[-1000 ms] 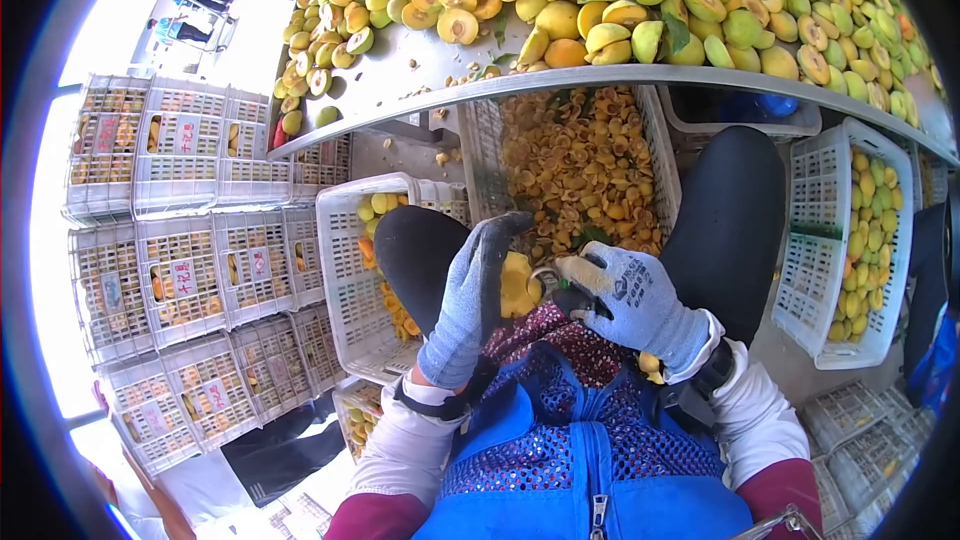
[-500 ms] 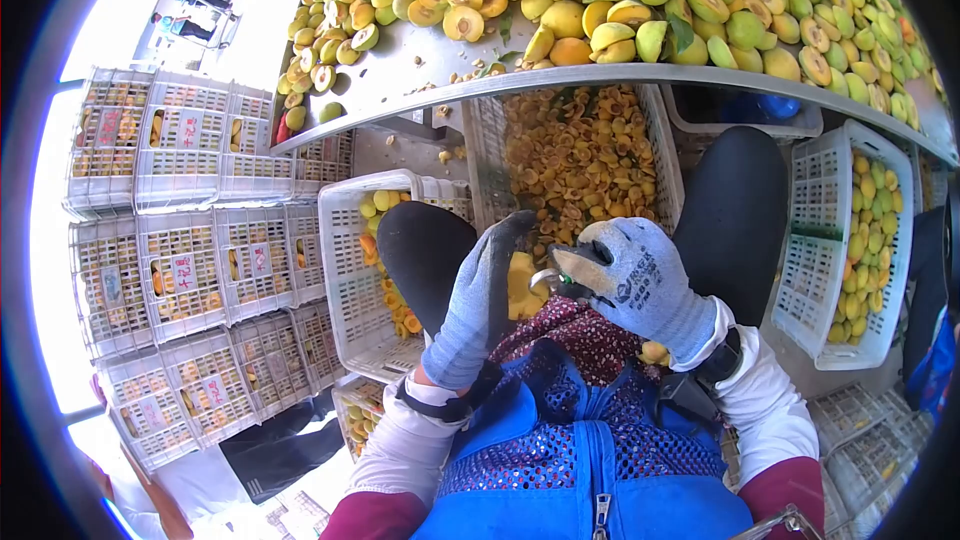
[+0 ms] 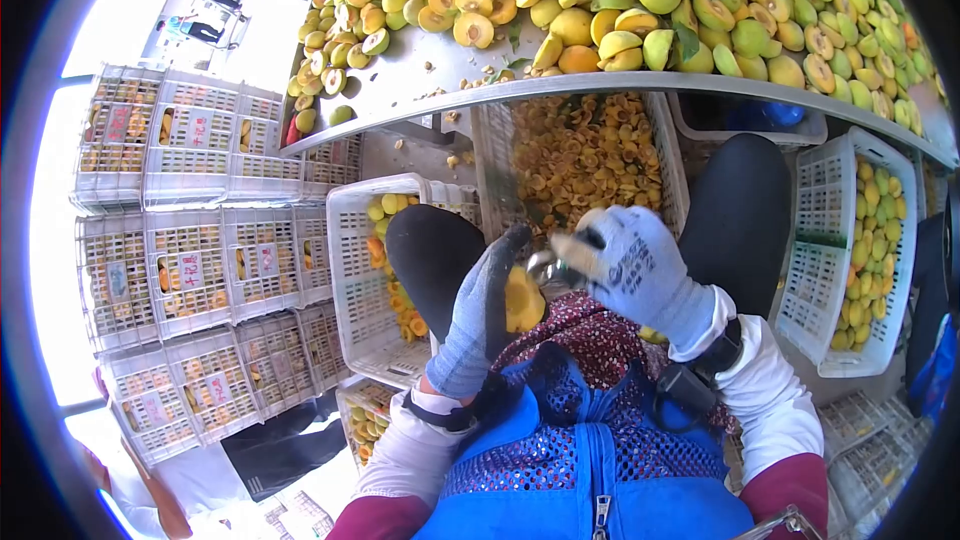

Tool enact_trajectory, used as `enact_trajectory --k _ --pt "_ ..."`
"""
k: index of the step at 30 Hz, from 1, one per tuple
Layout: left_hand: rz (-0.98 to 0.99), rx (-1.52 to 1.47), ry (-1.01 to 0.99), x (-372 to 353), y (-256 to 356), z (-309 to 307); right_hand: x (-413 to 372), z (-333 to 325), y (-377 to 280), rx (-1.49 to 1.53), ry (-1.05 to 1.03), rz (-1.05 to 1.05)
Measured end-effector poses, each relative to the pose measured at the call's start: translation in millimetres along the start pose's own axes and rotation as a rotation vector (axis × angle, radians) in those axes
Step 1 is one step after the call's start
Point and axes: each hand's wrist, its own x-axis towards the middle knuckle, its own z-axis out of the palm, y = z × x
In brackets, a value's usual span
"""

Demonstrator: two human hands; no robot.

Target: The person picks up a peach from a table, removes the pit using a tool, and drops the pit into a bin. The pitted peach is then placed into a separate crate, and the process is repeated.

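Note:
My left hand (image 3: 478, 305), in a grey-blue glove with dark fingers, is closed around a yellow apricot half (image 3: 524, 302) above my lap. Its hollowed inner face shows. Close by on the right, my gloved right hand (image 3: 630, 262) grips a small metal pitting tool (image 3: 545, 266) whose curved shiny tip points toward the fruit. That tip is blurred by motion, and the handle is mostly hidden by the fingers. Tool and fruit appear slightly apart.
A metal table (image 3: 420, 65) ahead bears heaped apricots, many halved. Beneath its edge stands a crate (image 3: 497, 165) of scooped pieces. White fruit crates flank my knees, left (image 3: 350, 275) and right (image 3: 815, 260). Stacked crates (image 3: 190, 220) rise farther left.
The right hand has shifted slightly up with the tool, whose tip has moved away from the fruit. The apricot half now sits a little lower, with more of its face visible.

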Motion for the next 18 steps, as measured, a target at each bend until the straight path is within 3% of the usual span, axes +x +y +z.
enact_trajectory --k 2,3,4,8,10,13,14,16,18 --pt "-0.102 -0.139 -0.002 -5.5 12.9 5.7 1.2 7.7 14.2 -0.169 -0.048 0.144" --pt "-0.011 -0.017 -0.001 -5.3 -8.9 -5.4 -2.1 5.0 17.2 -0.121 -0.045 0.172" --pt "-0.008 -0.044 0.131 -6.7 -25.7 -20.9 -3.4 1.4 19.1 -0.075 -0.037 0.196" --pt "-0.038 -0.087 0.578 6.8 -41.7 -111.4 -14.6 -16.7 12.0 0.510 -0.042 0.348" --pt "-0.157 0.934 0.625 11.3 -28.1 -142.1 -26.3 -31.3 7.2 1.542 -0.151 0.758" --pt "0.120 1.307 0.715 24.0 -52.3 -170.1 -56.4 -13.8 -0.9 2.232 -0.131 1.034" --pt "0.127 1.099 0.644 38.2 -42.3 -161.3 -56.0 -2.9 -7.8 2.286 -0.155 1.131" --pt "0.132 0.683 0.492 79.9 -9.4 -116.9 -62.9 32.1 -5.5 2.310 -0.117 1.134" --pt "0.179 0.631 0.389 123.1 15.4 -79.5 -46.7 68.4 11.8 2.145 0.101 1.120"
